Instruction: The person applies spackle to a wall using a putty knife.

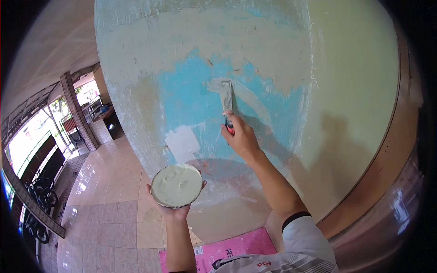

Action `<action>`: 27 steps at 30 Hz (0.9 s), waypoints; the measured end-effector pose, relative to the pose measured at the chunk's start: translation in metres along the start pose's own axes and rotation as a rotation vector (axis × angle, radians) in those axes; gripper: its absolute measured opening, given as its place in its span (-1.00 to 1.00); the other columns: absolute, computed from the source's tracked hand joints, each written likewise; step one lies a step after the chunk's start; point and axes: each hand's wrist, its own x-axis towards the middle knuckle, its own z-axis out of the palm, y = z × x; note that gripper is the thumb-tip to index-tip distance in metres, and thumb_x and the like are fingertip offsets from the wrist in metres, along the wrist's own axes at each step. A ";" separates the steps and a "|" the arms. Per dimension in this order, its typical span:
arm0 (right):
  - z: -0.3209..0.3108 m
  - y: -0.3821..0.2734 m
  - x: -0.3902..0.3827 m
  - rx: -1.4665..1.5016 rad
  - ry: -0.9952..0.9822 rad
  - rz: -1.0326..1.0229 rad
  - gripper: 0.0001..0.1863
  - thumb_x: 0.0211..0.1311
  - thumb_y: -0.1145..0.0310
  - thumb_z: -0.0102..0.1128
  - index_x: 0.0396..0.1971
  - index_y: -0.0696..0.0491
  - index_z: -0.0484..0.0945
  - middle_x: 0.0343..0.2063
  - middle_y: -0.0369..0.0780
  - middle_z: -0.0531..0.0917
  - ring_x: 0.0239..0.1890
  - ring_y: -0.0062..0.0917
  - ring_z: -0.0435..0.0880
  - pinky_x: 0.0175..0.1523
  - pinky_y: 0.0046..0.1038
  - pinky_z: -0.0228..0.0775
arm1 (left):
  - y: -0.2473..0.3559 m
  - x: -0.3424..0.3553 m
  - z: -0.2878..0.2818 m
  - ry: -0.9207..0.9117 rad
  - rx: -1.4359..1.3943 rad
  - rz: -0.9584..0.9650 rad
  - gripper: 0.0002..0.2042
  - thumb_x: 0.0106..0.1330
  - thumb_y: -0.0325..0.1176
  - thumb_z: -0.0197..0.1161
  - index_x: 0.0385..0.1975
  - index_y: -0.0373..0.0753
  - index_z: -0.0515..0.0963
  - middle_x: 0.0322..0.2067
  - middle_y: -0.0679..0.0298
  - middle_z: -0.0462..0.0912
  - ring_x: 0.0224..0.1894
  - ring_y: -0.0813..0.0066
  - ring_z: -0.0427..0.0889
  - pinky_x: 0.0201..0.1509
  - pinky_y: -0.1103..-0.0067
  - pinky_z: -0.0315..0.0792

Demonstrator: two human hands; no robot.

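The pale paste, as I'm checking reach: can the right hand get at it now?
Probably yes: the paste lies uncovered in the container on the left hand, and nothing visible blocks the right hand and its scraper.

Has a pale-smeared putty knife (226,96) pointing upward against a blue-patched wall (182,95); lower left, has a round bowl (156,200) filled with lumpy, pale putty (176,184).

Putty knife (226,96) at blue-patched wall (182,98), bowl (158,201) of paste (176,184)

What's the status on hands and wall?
Left hand supporting bowl of paste. Right hand gripping scraper against wall. Wall partly blue. Nothing visibly blocking scraper.
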 end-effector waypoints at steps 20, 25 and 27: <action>-0.020 0.002 0.063 -0.052 0.139 0.057 -0.56 0.28 0.36 0.36 0.08 0.24 0.51 -0.31 0.04 0.69 -0.33 -0.13 0.74 -0.26 -0.23 0.60 | -0.002 0.004 -0.005 0.149 -0.182 0.005 -0.16 0.26 0.43 0.09 0.41 -0.04 0.34 0.45 0.07 0.26 0.44 -0.29 0.22 0.29 -0.63 -0.10; 0.001 0.013 0.010 -0.063 0.077 0.014 -0.56 0.25 0.40 0.40 0.07 0.24 0.52 -0.31 0.00 0.71 -0.40 -0.19 0.72 -0.27 -0.29 0.60 | 0.001 0.003 -0.011 0.060 -0.086 -0.008 -0.13 0.24 0.40 0.16 0.43 -0.09 0.30 0.46 -0.02 0.21 0.44 -0.46 0.11 0.32 -0.60 -0.16; -0.002 0.007 -0.005 -0.065 0.086 -0.028 -0.53 0.24 0.40 0.41 0.09 0.24 0.50 -0.30 -0.02 0.71 -0.37 -0.20 0.76 -0.29 -0.25 0.62 | 0.001 0.002 -0.012 0.081 -0.130 0.012 -0.08 0.22 0.39 0.20 0.45 -0.15 0.25 0.48 -0.16 0.12 0.44 -0.69 -0.02 0.35 -0.56 -0.18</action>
